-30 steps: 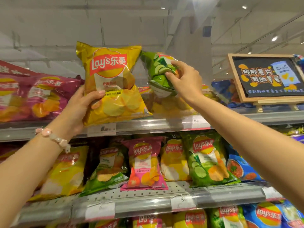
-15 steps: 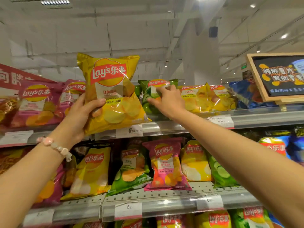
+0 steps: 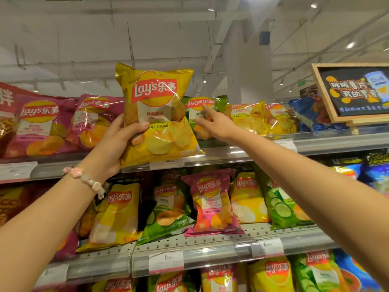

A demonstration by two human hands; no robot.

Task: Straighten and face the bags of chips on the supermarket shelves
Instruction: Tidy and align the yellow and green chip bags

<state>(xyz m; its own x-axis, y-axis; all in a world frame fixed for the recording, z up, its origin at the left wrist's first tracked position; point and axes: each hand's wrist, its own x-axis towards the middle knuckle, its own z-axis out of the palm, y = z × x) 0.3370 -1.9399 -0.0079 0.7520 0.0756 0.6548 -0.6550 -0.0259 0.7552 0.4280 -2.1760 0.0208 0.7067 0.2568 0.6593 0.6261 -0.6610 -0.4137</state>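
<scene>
My left hand (image 3: 117, 142) grips a large yellow Lay's bag (image 3: 157, 116) by its left edge and holds it upright in front of the top shelf (image 3: 328, 142), label facing me. Behind it on that shelf stands a green Lay's bag (image 3: 219, 102), upright and facing out. My right hand (image 3: 214, 123) reaches to the green bag with fingers spread, its fingertips touching the bag's front and holding nothing. Two yellow bags (image 3: 250, 116) stand to the right of the green one. Pink bags (image 3: 42, 125) fill the shelf's left end.
A framed chalkboard sign (image 3: 355, 91) stands on the top shelf at the right, with blue bags (image 3: 305, 114) beside it. The middle shelf (image 3: 210, 249) holds a row of yellow, green and pink Lay's bags. More bags sit on the shelf below. Price tags line the rails.
My right hand set the green bag down upright on the top shelf and let go of it; its fingers now only touch the front. The yellow bag stays in my left hand.
</scene>
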